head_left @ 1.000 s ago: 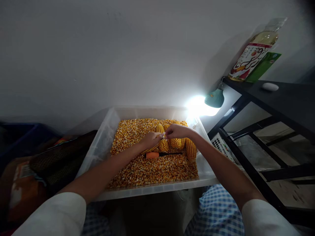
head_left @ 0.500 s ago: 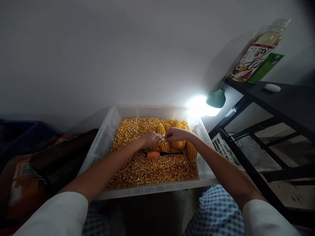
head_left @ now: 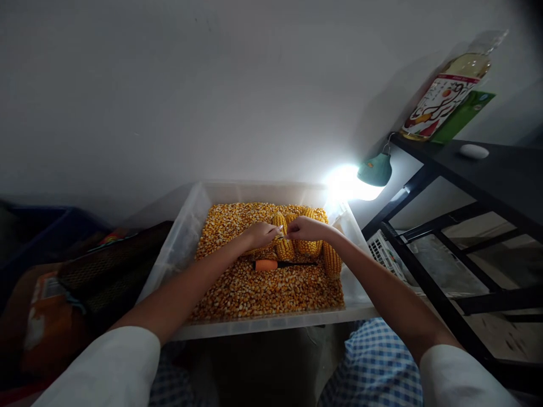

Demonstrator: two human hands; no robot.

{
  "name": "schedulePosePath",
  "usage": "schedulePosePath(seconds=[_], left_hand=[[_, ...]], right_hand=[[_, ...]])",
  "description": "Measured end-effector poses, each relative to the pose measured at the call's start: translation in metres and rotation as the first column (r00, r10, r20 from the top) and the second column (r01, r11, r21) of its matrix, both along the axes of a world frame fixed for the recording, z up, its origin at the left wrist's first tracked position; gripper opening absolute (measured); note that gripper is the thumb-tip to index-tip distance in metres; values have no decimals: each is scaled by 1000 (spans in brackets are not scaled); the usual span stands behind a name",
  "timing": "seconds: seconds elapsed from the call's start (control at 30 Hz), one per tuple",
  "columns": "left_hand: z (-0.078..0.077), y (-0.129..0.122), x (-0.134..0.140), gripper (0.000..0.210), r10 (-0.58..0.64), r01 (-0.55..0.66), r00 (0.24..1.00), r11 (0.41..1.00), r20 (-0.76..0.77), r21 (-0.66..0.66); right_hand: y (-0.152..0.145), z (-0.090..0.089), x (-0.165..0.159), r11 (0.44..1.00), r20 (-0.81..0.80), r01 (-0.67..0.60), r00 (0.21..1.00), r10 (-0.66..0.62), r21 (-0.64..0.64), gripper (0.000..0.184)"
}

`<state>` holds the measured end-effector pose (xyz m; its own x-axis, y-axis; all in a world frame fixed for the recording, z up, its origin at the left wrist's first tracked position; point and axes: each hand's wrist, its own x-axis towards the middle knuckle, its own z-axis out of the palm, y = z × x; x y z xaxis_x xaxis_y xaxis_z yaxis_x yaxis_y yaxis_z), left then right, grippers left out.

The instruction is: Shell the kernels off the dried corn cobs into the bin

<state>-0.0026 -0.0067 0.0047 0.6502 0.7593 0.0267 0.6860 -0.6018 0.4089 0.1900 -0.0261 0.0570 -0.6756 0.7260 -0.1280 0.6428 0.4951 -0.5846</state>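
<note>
L hand [head_left: 258,233] and R hand [head_left: 309,228] nearly meet over the plastic bin [head_left: 263,327], fingers curled in, tips close tog. Can't tell what, if anything, either's pinching: too small & blurry. Corn cobs [head_left: 309,249] lie under & around 'em on loose kernels [head_left: 254,294], w/ the rightmost cob [head_left: 333,261] near the bin's R wall. Orange-handled tool [head_left: 266,265] lies flat, nearside of the hands, shaft pointing R. Lit lamp [head_left: 375,168] hangs off the black shelf [head_left: 509,165], far R.
</note>
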Motion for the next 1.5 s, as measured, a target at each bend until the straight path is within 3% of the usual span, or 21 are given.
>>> schedulePosePath(seconds=[0.33,0.57,0.77,1.2,1.4,1.5], left_hand=[[15,-7,1,45,7,-7,1000,999,-10,-50],[3,-4,0,52,-27,30,996,999,-80,28],[-4,-6,3,47,-37,56,987,992,-158,114],[-4,-21,2,37,-148,207,945,960,-292,187],[-2,-18,3,37,-113,169,952,969,-285,181],[-1,-13,2,37,-106,154,959,974,-263,169]], right_hand=[[1,-2,1,1000,6,-27,1000,27,-3,29],[2,-7,-3,998,-1,-28,1000,28,-49,25],[7,-9,-3,985,-34,-112,994,108,-128,27],[5,-24,-19,952,45,-260,962,270,-159,24],[-6,-39,-30,908,69,-365,920,385,-205,18],[-11,-37,-29,910,72,-376,917,393,-177,16]])
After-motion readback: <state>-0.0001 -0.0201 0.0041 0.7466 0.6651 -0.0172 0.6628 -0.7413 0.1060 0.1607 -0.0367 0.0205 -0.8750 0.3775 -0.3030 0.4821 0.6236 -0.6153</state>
